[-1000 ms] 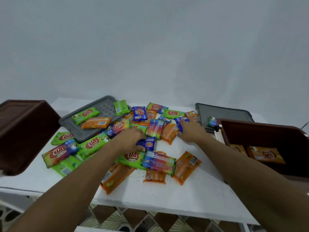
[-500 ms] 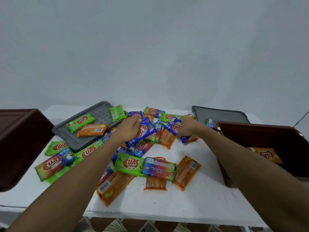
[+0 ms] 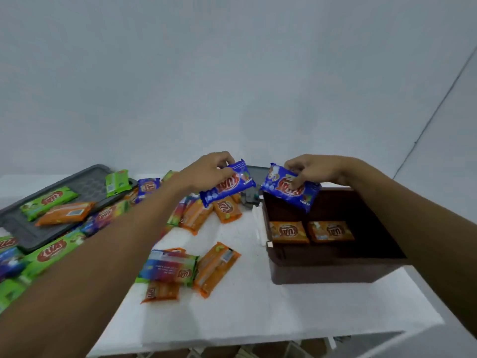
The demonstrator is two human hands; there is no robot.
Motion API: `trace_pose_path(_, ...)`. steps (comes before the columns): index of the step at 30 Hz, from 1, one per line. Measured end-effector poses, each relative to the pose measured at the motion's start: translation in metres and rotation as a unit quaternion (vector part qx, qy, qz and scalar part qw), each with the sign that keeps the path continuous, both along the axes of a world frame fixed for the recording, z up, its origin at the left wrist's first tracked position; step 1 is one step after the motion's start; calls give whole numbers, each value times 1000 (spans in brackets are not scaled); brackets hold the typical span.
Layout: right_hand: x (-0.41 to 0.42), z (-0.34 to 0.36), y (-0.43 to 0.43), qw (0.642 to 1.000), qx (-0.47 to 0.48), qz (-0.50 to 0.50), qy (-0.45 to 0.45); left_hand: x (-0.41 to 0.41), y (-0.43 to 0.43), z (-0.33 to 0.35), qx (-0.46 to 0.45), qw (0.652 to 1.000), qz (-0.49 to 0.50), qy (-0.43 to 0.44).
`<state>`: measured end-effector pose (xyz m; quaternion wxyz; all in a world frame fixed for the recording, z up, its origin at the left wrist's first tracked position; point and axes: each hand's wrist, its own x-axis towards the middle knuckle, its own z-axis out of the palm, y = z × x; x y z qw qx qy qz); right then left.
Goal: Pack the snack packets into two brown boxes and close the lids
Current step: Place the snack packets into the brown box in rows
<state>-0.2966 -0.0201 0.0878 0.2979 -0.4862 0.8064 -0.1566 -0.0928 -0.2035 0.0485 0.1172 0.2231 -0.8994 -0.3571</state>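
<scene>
Box (image 3: 335, 270) at 3 o'clock — two orange packets (image 3: 289, 231) flat inside, side by side. Right hand (image 3: 315, 171) pinches blue packet (image 3: 289, 193) over box's far-left corner, long axis 10-to-4. Left hand (image 3: 209, 171) grips second blue packet (image 3: 227, 187), axis 8-to-2, above pile (image 3: 191, 218). Tray (image 3: 85, 182) at 9 o'clock — green, orange packets on it.

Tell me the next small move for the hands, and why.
Probably lower the right hand and drop its blue packet into the brown box: it hangs over the open box, bare floor behind two orange packets. The left hand holds another packet short of it.
</scene>
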Motion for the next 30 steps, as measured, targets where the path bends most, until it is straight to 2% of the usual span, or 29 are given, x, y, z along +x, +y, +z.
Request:
trace_pose_path(6,-68,-36,61,985,142,77,63,-84,76,17,-11,987,-154,-50)
trace_pose_path(9,-80,-64,82,967,195,120,111,-113,104,1,-49,963,-229,-134)
trace_pose_path(12,-82,-85,95,954,215,162,132,-134,121,-27,-78,924,-287,-241)
trace_pose_path(14,-82,-96,99,952,201,195,121,-136,129,-48,-77,902,-289,-310)
trace_pose_path(16,-83,-103,100,954,181,213,112,-133,133,-66,-77,894,-280,-340)
trace_pose_path(20,-87,-114,106,956,147,223,120,-127,133,-79,-116,892,-263,-348)
trace_pose_path(26,-87,-121,110,950,137,238,150,-132,138,-80,-84,900,-241,-352)
trace_pose_path(30,-88,-121,109,946,163,245,134,-133,138,-82,-56,903,-242,-351)
